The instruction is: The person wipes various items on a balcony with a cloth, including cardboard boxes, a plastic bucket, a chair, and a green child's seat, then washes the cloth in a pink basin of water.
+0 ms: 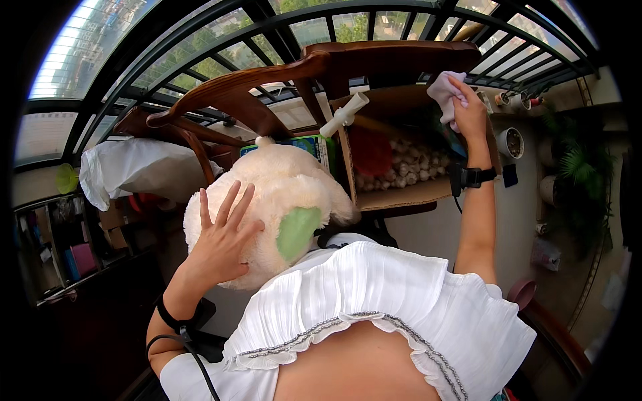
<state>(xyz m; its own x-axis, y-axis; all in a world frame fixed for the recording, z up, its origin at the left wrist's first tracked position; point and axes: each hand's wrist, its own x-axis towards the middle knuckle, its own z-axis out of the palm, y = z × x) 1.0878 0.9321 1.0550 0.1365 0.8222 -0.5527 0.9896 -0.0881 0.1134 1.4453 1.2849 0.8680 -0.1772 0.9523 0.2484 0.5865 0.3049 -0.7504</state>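
Note:
A large cream plush toy [271, 175] with a green patch [298, 233] rests against my front. My left hand [225, 240] lies on its fur with the fingers spread, gripping nothing. Out to the right, my right hand [469, 108] pinches a pale pink cloth [444, 97] that hangs bunched from the fingers. It is raised over the far right corner of an open cardboard box [409, 198]. Garlic bulbs [409, 163] fill the bottom of the box, beside a red rounded object [370, 150].
Behind the box and toy stand wooden chairs [235, 87], close to a dark metal window railing [371, 25]. A white plastic bag [145, 163] sits at left above a shelf [50, 245]. A white tube [345, 115] leans on the box rim. Potted plants [511, 143] line the right.

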